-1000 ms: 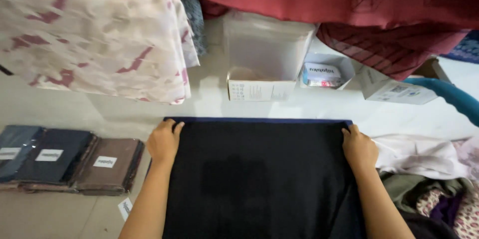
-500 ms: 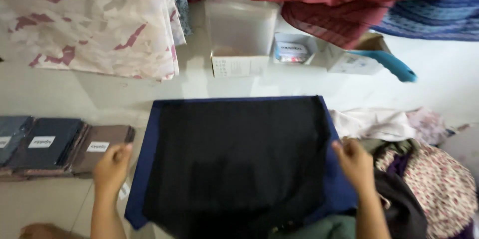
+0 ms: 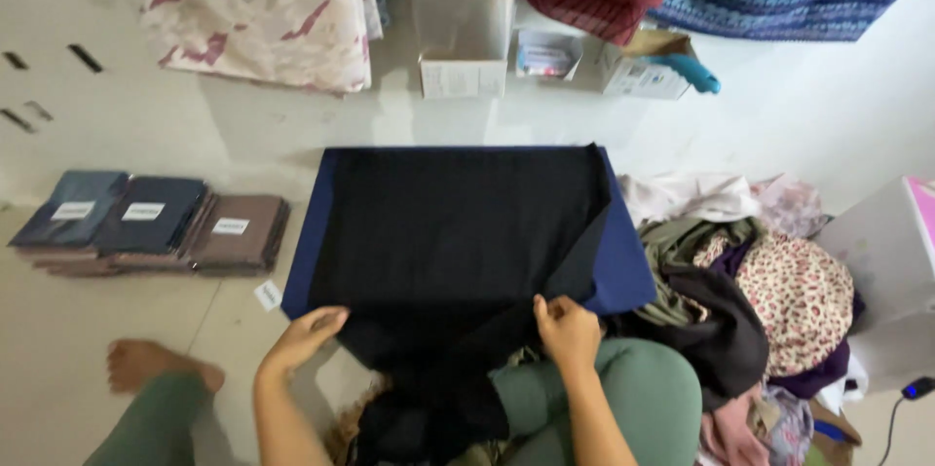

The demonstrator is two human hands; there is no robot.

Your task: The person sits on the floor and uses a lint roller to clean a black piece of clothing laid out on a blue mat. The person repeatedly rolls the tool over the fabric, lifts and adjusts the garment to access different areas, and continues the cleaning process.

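Black cloth (image 3: 448,232) now lies pulled toward the lap: both hands have slid from its far edge to the near one, left hand (image 3: 304,335) resting loosely open, right hand (image 3: 568,330) pinched on the fold.

On your left, locate three folded fabric packs (image 3: 146,223) lying side by side on the floor (image 3: 146,125), each bearing a white label. At the far wall, note a clear plastic container (image 3: 464,13) on a white box (image 3: 462,76). On your right lies a heap of mixed garments (image 3: 760,281), with a white box (image 3: 881,261) beyond it.
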